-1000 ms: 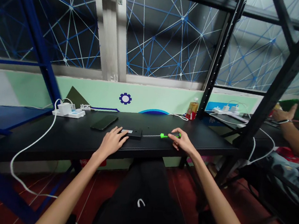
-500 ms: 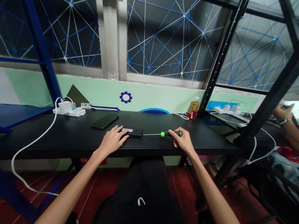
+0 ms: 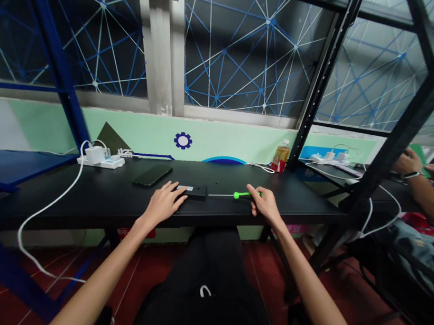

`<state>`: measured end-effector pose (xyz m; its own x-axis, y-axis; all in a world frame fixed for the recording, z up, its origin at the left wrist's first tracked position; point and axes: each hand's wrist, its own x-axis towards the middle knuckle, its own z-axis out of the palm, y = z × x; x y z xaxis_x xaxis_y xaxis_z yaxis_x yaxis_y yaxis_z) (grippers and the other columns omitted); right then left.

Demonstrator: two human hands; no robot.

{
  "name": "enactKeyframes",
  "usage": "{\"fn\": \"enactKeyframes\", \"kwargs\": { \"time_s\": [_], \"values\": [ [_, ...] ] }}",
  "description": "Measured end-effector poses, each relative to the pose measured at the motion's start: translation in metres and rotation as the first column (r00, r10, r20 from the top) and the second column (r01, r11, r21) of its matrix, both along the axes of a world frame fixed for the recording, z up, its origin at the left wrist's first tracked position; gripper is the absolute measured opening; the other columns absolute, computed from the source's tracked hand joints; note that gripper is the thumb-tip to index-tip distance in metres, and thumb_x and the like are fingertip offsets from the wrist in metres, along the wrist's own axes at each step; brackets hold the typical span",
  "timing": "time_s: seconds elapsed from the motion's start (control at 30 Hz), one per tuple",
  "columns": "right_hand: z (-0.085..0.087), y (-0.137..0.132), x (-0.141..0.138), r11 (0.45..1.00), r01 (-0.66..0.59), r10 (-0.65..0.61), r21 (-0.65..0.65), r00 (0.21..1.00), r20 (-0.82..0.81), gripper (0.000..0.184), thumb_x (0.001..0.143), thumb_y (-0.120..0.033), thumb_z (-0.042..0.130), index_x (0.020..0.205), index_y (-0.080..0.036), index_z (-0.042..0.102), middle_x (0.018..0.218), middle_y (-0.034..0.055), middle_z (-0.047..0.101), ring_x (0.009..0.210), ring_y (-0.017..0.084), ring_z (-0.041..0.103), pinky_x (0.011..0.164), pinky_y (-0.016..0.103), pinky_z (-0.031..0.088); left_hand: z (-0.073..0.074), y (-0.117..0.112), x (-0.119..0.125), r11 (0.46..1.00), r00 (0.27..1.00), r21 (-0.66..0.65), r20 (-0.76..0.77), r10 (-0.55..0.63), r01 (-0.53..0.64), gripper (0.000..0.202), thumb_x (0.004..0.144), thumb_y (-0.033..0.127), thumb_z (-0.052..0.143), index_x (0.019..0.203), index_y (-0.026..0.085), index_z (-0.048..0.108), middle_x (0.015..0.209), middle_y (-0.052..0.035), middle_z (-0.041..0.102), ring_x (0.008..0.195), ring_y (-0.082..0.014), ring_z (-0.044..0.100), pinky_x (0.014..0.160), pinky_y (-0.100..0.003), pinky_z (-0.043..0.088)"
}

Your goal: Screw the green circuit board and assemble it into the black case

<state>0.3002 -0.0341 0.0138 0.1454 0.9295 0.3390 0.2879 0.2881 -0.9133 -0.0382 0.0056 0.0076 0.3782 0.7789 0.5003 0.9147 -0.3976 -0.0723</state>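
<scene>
My left hand (image 3: pixel 163 203) rests flat on the black table (image 3: pixel 116 200), its fingertips on the left end of a small black box (image 3: pixel 196 191). My right hand (image 3: pixel 264 205) grips the handle of a green screwdriver (image 3: pixel 242 194). The thin metal shaft lies level and points left, with its tip at the right side of the box. A dark phone (image 3: pixel 152 175) lies face up just left of the box.
A white power strip (image 3: pixel 99 158) with a white cable (image 3: pixel 40 214) sits at the table's left rear. A drink bottle (image 3: pixel 280 158) stands by the black rack post (image 3: pixel 318 85). Another person's hands (image 3: pixel 414 163) work at the neighbouring table on the right. A blue rack frame (image 3: pixel 48 44) stands left.
My right hand has rolled the screwdriver handle between its fingers while both hands stay in place. The other person's hands on the right have lowered the green item they held up.
</scene>
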Motion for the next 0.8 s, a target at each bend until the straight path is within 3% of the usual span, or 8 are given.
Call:
{"fn": "enactKeyframes", "kwargs": {
  "time_s": [0.1,0.17,0.23,0.4,0.5,0.63,0.8],
  "values": [
    [0.007,-0.005,0.004,0.99,-0.132,0.131,-0.055,0.991,-0.026,0.048,0.081,-0.067,0.061,0.086,-0.021,0.047,0.05,-0.0066,0.055,0.034,0.013,0.055,0.032,0.021,0.043,-0.001,0.001,-0.001,1.0,1.0,0.009,-0.006,0.005,-0.005,0.04,0.099,0.039,0.046,0.132,0.024,0.063,0.14,-0.0132,0.057,0.135,-0.0347,0.047,0.1,-0.047,0.048],
    [0.012,-0.01,0.008,0.954,-0.29,0.286,-0.073,0.956,-0.067,0.051,0.075,-0.06,0.072,0.1,-0.024,0.044,0.056,-0.0094,0.056,0.039,0.014,0.059,0.035,0.023,0.048,-0.001,0.002,-0.001,1.0,1.0,0.014,-0.013,0.008,-0.008,0.041,0.099,0.04,0.046,0.132,0.024,0.063,0.14,-0.0133,0.057,0.135,-0.0346,0.047,0.1,-0.047,0.048],
    [0.015,-0.013,0.011,0.928,-0.367,0.362,-0.068,0.929,-0.074,0.055,0.072,-0.055,0.077,0.102,-0.025,0.042,0.059,-0.01,0.057,0.04,0.013,0.059,0.035,0.022,0.048,-0.002,0.002,-0.001,1.0,1.0,0.017,-0.016,0.008,-0.008,0.041,0.099,0.04,0.045,0.132,0.023,0.063,0.14,-0.0135,0.057,0.135,-0.0346,0.047,0.1,-0.047,0.048],
    [0.012,-0.009,0.009,0.969,-0.231,0.231,-0.083,0.973,-0.007,0.046,0.082,-0.064,0.061,0.083,-0.02,0.047,0.057,-0.0008,0.063,0.033,0.01,0.052,0.03,0.018,0.038,-0.001,0.001,-0.001,1.0,1.0,0.009,-0.016,0.021,-0.021,0.041,0.099,0.04,0.045,0.133,0.024,0.063,0.141,-0.0131,0.057,0.135,-0.0339,0.047,0.101,-0.046,0.048],
    [0.011,-0.009,0.01,0.96,-0.263,0.267,-0.092,0.963,0.026,0.045,0.086,-0.064,0.056,0.085,-0.02,0.047,0.046,-0.007,0.052,0.031,0.009,0.048,0.03,0.017,0.034,-0.001,0.001,-0.001,1.0,1.0,0.013,-0.017,0.019,-0.019,0.042,0.099,0.04,0.046,0.133,0.023,0.062,0.141,-0.0135,0.057,0.135,-0.0341,0.047,0.101,-0.046,0.048],
    [0.013,-0.011,0.013,0.936,-0.342,0.343,-0.082,0.939,-0.005,0.049,0.076,-0.055,0.073,0.1,-0.025,0.043,0.042,-0.0158,0.041,0.032,0.01,0.044,0.033,0.018,0.038,-0.001,0.001,-0.001,0.999,0.999,0.018,-0.017,0.032,-0.032,0.041,0.099,0.04,0.045,0.133,0.024,0.063,0.141,-0.0131,0.057,0.135,-0.0343,0.047,0.1,-0.046,0.049],
    [0.004,-0.002,0.01,0.979,-0.2,0.202,-0.045,0.979,0.038,0.046,0.082,-0.064,0.061,0.076,-0.02,0.047,0.049,-0.0057,0.052,0.032,0.008,0.047,0.032,0.017,0.031,0.0,0.001,0.0,0.999,0.999,0.01,-0.018,0.032,-0.032,0.042,0.099,0.04,0.044,0.133,0.024,0.062,0.141,-0.0129,0.057,0.135,-0.034,0.047,0.1,-0.046,0.049]
  ]
}}
